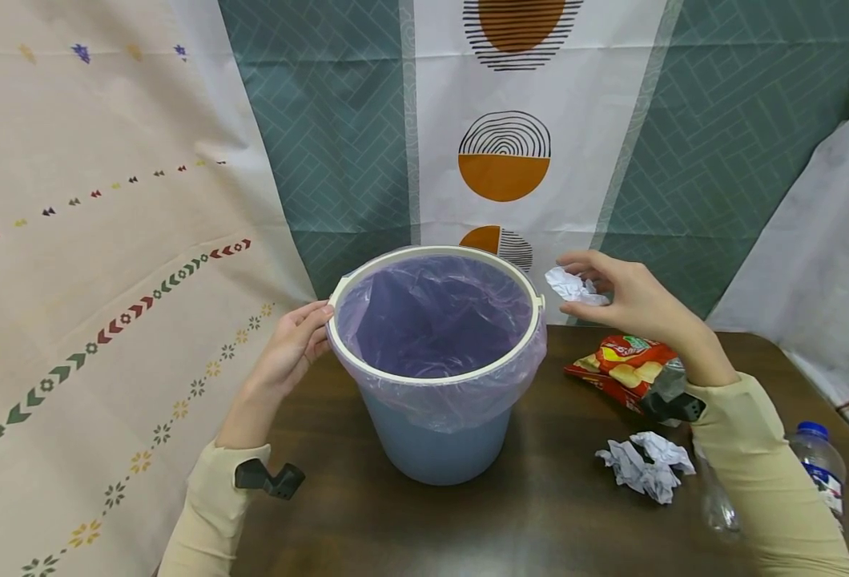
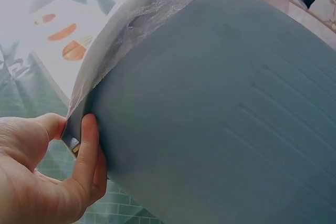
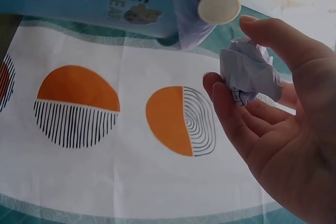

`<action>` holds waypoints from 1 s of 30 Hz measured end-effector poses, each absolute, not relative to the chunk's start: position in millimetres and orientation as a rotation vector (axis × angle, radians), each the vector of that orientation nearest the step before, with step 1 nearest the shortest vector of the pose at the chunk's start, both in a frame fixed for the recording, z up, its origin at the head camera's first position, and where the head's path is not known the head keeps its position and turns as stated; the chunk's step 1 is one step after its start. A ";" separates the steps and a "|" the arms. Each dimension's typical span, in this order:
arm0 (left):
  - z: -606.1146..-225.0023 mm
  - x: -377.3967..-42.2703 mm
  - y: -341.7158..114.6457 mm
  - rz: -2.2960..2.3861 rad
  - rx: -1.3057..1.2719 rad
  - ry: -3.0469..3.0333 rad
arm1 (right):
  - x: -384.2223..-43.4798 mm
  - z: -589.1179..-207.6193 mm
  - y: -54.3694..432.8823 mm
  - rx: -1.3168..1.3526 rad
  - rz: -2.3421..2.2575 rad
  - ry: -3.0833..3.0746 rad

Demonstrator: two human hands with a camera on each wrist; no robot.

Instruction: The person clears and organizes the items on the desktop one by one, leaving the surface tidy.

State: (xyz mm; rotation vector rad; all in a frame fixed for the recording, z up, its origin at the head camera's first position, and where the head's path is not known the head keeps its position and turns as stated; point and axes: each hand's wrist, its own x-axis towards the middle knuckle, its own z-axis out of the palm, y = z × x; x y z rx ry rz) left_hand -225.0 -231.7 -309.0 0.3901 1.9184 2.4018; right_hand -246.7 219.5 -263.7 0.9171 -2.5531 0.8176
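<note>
Blue bin (image 1: 435, 453), one, upright at the centre of the frame, on a dark brown table (image 1: 554, 521); cream rim (image 1: 435, 379), lined with a thin purplish bag (image 1: 460, 405) folded over the outside. Left hand (image 1: 295, 344), at the bin's left edge, fingers and thumb pinching the rim, the bag's edge near the thumb in the left wrist view. Right hand (image 1: 633, 296), right of centre, thumb and fingers curled about a crumpled white paper ball (image 1: 572, 286), which is held just outside the rim at its right; the bin's round knob (image 3: 219, 7) shows close to it in the right wrist view. Red crisp packet (image 1: 626, 365), lying below the right hand, its right end covered by the forearm and black wrist device (image 1: 673, 407). Further crumpled paper (image 1: 648, 469), white, a cluster on the table at lower right. Clear plastic piece (image 1: 720, 513), partly under the right sleeve (image 1: 778, 481), kind not determinable. Clear bottle (image 1: 821, 473), blue cap, far lower right, its lower part blocked by the same sleeve. Second black device (image 1: 269, 478), at the left cuff. Backdrop: cream patterned cloth (image 1: 93, 304) at left; green and white cloth (image 1: 331, 144) with orange half-circles at upper centre, its lower part hidden behind the bin.
</note>
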 end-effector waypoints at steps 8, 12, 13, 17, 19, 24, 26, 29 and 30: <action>-309.3 -225.3 -231.6 2.408 0.377 1.910 | -246.1 -262.2 215.5 0.948 0.746 -2.510; -310.4 -226.0 -232.3 2.412 0.369 1.903 | -247.0 -262.1 213.9 0.973 0.715 -2.489; -310.9 -226.3 -232.6 2.412 0.369 1.901 | -247.0 -262.1 213.5 0.971 0.702 -2.487; -311.2 -225.5 -233.3 2.409 0.371 1.896 | -247.3 -261.2 211.1 0.964 0.693 -2.491; -311.0 -224.8 -233.5 2.410 0.371 1.894 | -247.4 -260.8 209.8 0.965 0.693 -2.491; -311.4 -224.4 -234.2 2.414 0.383 1.894 | -247.7 -259.7 206.2 0.977 0.690 -2.478; -311.7 -224.6 -234.0 2.417 0.383 1.896 | -247.6 -258.8 204.5 0.983 0.690 -2.471; -312.0 -225.0 -233.1 2.420 0.383 1.892 | -246.8 -257.9 202.4 0.971 0.701 -2.480; -312.1 -225.1 -232.7 2.419 0.383 1.894 | -246.5 -257.8 201.7 0.962 0.708 -2.483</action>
